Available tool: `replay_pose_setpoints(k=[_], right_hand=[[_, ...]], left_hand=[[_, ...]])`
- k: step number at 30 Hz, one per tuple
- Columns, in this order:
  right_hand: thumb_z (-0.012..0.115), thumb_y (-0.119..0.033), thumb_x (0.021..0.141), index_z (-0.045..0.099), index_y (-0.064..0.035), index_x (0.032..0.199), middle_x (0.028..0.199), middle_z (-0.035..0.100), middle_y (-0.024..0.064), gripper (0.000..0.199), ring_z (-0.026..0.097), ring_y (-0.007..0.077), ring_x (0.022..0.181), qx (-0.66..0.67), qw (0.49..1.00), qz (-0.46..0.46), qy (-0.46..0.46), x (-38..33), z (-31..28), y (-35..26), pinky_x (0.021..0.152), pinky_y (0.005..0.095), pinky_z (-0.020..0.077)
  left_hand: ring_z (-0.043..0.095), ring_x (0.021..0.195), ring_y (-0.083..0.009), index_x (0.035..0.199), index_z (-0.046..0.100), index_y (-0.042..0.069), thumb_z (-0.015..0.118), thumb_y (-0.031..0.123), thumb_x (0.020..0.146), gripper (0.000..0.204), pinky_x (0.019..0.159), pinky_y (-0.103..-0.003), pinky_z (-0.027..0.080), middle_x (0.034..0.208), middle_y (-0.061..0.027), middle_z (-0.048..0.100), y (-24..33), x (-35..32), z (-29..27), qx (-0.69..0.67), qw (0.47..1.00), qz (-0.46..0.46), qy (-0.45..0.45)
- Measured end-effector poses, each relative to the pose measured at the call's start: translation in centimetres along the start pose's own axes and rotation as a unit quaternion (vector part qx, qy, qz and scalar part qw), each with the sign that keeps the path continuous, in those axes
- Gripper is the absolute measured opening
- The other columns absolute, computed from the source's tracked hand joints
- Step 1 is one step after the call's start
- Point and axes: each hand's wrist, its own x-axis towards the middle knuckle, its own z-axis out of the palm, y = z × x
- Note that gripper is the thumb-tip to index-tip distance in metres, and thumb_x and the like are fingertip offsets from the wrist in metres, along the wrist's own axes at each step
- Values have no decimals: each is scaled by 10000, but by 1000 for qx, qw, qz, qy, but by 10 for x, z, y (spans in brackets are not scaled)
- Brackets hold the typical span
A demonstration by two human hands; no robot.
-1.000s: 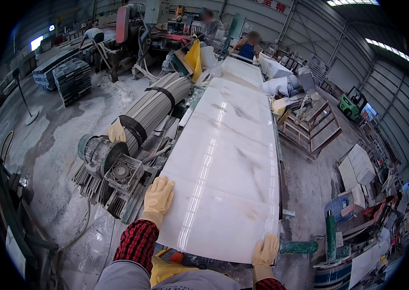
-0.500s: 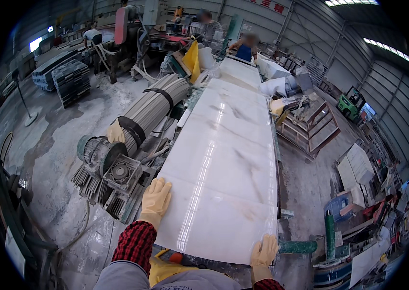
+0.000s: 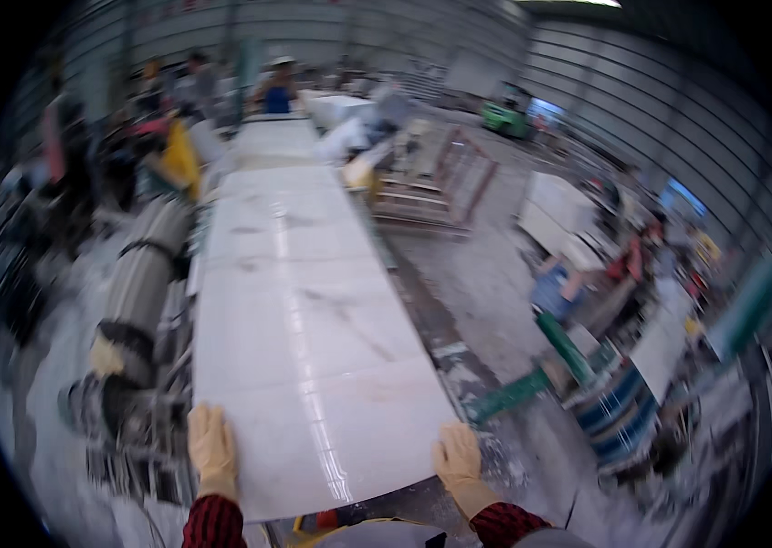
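Both gloved hands lie flat, fingers spread, on the near end of a long white marble slab (image 3: pixel 299 329): left hand (image 3: pixel 213 449) at its left corner, right hand (image 3: pixel 458 459) at its right corner, neither grip closed around it

Stone-processing workshop, big industrial hall. Long polished white slab (image 3: pixel 299 310) runs down the middle on a production line. Left of the slab: grey cylindrical motor and machine parts (image 3: pixel 130 310), wet dusty concrete floor. Right of the slab: metal A-frame rack (image 3: pixel 445 183) holding cut slabs, more white panels (image 3: pixel 555 205) leaning further right. Beyond the slab's far end: workers, corrugated metal walls (image 3: pixel 641 100).
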Motion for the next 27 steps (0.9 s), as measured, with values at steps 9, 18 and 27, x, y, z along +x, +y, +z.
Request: replay_pose_setpoints(k=[9, 18, 27], right_hand=[[753, -289, 1122, 710, -77, 1604, 1656, 690, 240, 528, 663, 476, 1485, 20, 995, 97, 14, -84, -36, -10, 1280, 584, 524], [779, -679, 1138, 689, -113, 1709, 1681, 747, 204, 809, 721, 382, 1531, 458, 660, 520, -291, -131, -13, -50, 1258, 467, 587], [775, -698, 1147, 851, -13, 1385, 1195, 901, 184, 729, 837, 218, 963, 577, 594, 501, -250, -68, 25, -122, 888, 352, 684]], left_hand=[[518, 1667, -533, 1780, 635, 112, 519, 410, 1307, 571, 1433, -612, 351, 1802, -304, 596, -7, 3, -10, 123, 984, 31, -127], [534, 1636, -543, 1686, 683, 40, 631, 249, 1243, 493, 1382, -638, 410, 1772, -304, 607, -18, 36, 17, 52, 977, 184, -91], [632, 1478, -565, 1613, 677, -21, 767, 147, 1101, 546, 1294, -630, 482, 1577, -355, 701, 55, 81, 65, -67, 953, 278, -101]])
